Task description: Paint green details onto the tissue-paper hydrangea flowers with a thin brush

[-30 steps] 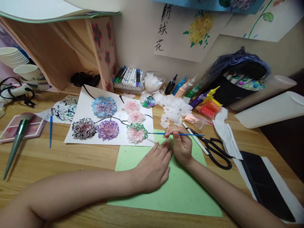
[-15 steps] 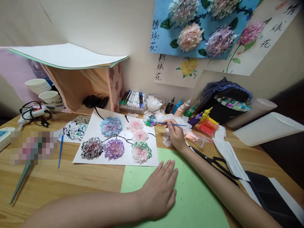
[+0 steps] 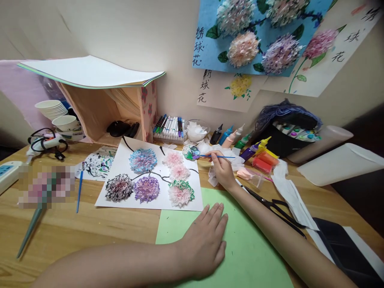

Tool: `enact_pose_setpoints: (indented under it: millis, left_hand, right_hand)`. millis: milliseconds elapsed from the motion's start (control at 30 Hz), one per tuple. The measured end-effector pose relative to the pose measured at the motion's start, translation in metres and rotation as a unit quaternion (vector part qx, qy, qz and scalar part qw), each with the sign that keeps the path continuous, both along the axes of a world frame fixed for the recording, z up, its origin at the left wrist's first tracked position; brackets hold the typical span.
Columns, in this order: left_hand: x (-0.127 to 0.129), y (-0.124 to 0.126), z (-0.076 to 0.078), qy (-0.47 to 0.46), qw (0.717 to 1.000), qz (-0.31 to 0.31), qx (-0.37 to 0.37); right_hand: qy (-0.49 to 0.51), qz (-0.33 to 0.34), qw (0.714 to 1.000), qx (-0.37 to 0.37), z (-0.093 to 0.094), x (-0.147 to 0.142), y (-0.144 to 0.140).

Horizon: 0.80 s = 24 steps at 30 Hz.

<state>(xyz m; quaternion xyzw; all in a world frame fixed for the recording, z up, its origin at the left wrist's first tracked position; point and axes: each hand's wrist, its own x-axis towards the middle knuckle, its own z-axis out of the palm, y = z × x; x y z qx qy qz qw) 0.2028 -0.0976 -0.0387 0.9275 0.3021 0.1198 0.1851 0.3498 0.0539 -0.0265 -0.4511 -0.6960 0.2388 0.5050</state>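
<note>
Right hand (image 3: 223, 170) pinches slim blue paintbrush (image 3: 205, 155); left hand (image 3: 205, 245) lies flat; at its eleven o'clock, frilly pink paper flower (image 3: 180, 195) seems only partly green-edged.

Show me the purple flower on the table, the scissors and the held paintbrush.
Purple flower (image 3: 147, 189): head view, its middle.
Scissors (image 3: 267, 202): head view, near the pivot.
Held paintbrush (image 3: 227, 157): head view, blue handle.

Blue paintbrush (image 3: 205, 155) — pale-green sheet (image 3: 249, 248), dark-specked — pink flower (image 3: 179, 195), partly green-edged.
</note>
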Motion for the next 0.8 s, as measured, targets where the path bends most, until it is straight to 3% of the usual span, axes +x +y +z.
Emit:
enact_pose_setpoints:
  millis: [100, 333, 800]
  left_hand:
    - [0.001, 0.0, 0.0, 0.0, 1.0, -0.001, -0.002]
    - [0.005, -0.001, 0.0, 0.002, 1.0, 0.005, -0.004]
    - [0.007, 0.0, -0.003, 0.006, 1.0, 0.008, 0.005]
  right_hand:
    - [0.088, -0.007, 0.995, -0.039, 0.0, 0.002, -0.021]
    - [0.238, 0.073, 0.954, -0.168, -0.013, 0.002, -0.076]
    - [0.224, 0.064, 0.953, -0.195, -0.02, 0.003, -0.074]
